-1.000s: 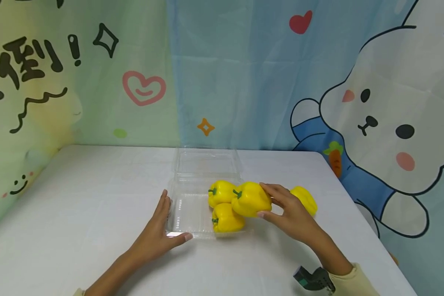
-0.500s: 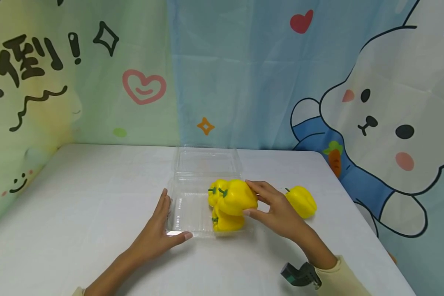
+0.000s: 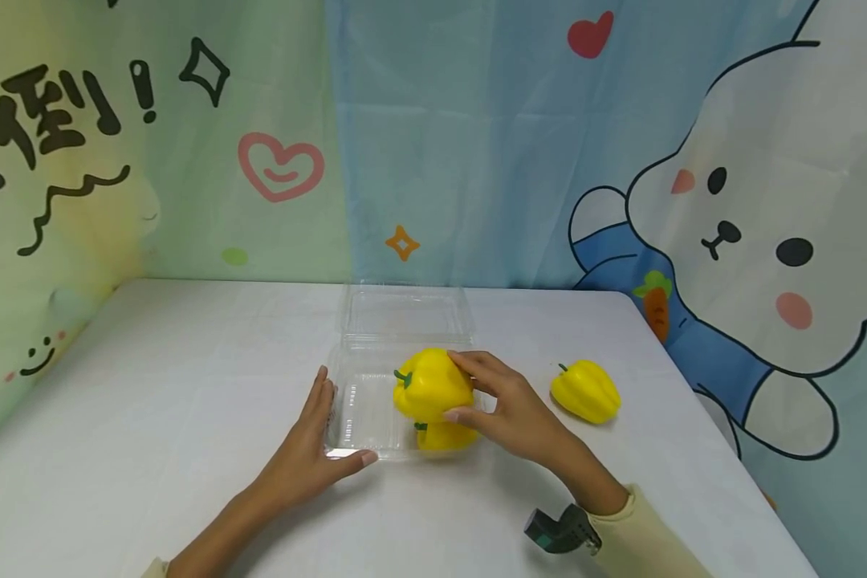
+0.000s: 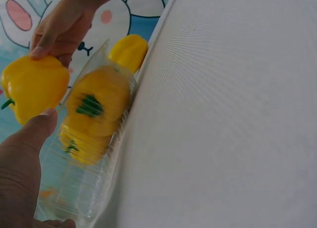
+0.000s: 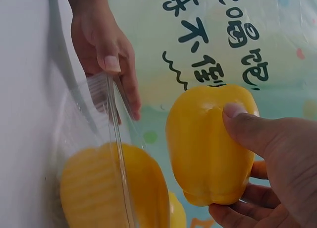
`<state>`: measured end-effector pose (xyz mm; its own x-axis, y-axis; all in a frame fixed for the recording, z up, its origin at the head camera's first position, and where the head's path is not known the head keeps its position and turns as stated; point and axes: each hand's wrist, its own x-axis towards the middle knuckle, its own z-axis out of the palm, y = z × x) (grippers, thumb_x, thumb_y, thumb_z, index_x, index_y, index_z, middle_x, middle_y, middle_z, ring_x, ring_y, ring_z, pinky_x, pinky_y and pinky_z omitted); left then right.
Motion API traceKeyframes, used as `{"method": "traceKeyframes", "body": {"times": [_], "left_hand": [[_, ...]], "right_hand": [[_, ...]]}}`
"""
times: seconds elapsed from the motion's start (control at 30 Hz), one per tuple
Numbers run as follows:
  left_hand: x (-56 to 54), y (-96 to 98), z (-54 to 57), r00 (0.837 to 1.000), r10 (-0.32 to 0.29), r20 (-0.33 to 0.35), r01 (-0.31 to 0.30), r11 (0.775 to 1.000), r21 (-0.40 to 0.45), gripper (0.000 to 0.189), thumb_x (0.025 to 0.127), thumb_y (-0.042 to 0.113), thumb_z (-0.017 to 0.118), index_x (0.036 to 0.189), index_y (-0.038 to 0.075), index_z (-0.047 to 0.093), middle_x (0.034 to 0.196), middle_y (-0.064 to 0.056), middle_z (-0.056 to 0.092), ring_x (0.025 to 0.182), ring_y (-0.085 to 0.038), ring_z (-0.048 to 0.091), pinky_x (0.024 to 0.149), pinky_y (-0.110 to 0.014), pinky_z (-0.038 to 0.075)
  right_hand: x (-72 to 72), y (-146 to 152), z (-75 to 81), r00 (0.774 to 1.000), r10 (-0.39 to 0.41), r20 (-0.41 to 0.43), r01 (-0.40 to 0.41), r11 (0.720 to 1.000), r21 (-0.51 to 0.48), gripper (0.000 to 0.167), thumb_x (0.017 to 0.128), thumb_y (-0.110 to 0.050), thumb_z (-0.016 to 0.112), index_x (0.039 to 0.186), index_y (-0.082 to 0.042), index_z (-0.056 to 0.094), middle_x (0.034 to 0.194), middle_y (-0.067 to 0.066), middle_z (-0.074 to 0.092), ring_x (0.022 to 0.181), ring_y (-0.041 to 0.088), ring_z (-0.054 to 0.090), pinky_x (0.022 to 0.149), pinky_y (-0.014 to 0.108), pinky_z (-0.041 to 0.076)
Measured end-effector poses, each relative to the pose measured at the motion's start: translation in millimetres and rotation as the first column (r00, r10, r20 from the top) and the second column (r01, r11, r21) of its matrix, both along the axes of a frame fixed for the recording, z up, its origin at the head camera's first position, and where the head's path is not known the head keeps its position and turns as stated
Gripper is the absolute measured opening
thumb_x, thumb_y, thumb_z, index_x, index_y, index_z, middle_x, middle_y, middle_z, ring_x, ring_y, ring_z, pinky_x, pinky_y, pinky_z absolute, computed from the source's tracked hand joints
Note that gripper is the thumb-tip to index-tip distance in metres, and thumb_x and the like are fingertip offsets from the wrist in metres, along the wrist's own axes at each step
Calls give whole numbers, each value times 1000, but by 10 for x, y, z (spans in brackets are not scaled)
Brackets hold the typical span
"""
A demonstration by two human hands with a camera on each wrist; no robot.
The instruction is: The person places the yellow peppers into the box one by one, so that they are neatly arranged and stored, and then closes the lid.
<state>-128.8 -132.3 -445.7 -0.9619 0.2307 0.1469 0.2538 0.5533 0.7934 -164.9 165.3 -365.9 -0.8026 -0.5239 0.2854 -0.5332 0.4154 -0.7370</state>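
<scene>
Right hand [image 3: 513, 405] above the clear box [image 3: 372, 409], fingers gripping a yellow pepper [image 3: 430, 385], two more peppers [image 4: 99, 94] inside, left hand [image 3: 303, 456] at the box's near left corner, fingers straight, a fourth pepper [image 3: 586, 392] apart on the bench [image 3: 181, 369]

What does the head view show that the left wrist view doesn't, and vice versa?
Only the head view: the black device by the right sleeve and the black lettering on the backdrop.
Only the left wrist view: a second boxed pepper, hidden from the head.
Both: the right grip holding a pepper, the clear box and the loose pepper.
</scene>
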Motion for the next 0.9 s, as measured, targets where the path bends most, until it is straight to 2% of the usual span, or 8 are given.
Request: {"method": "traceKeyframes", "body": {"times": [0.17,0.33,0.53,0.7,0.9], "left_hand": [[4,9,-1,1000,8,6,-8,1000,2,123,73,61,77,154,-1,10,161,4,-12,146,-28,7,113,-53,19],[6,15,5,1000,9,-3,-9,1000,-4,122,73,61,77,154,-2,11,162,-2,-9,146,-29,8,112,-53,20],[-1,12,-6,1000,6,-14,-7,1000,-13,121,74,60,77,153,-5,12,163,-5,-8,146,-31,8,112,-55,20],[-1,18,-9,1000,11,-10,-11,1000,-23,121,74,60,77,153,-4,12,163,-5,-8,146,-33,9,111,-56,22],[-4,12,-7,1000,10,2,-10,1000,-29,122,74,61,76,154,-3,9,162,-3,-10,146,-33,7,110,-57,21]], "right_hand": [[-19,-127,-11,1000,30,3,-30,1000,-3,69,86,-27,75,145,-9,45,137,1,49,124,18,51,99,36,45],[-47,-255,-31,999,41,-21,-41,999,20,69,86,-31,75,145,-11,46,137,-3,49,123,14,49,99,33,45],[-72,-379,-93,998,61,-21,-60,998,14,69,86,-28,76,145,-9,46,136,-1,49,122,14,50,99,34,45],[-84,-458,-124,996,70,-47,-69,997,39,69,85,-31,76,144,-8,47,135,1,51,119,15,51,99,33,45],[-85,-543,-123,996,81,-35,-79,995,67,70,85,-34,76,144,-8,47,134,1,52,118,14,50,101,35,43]]}}
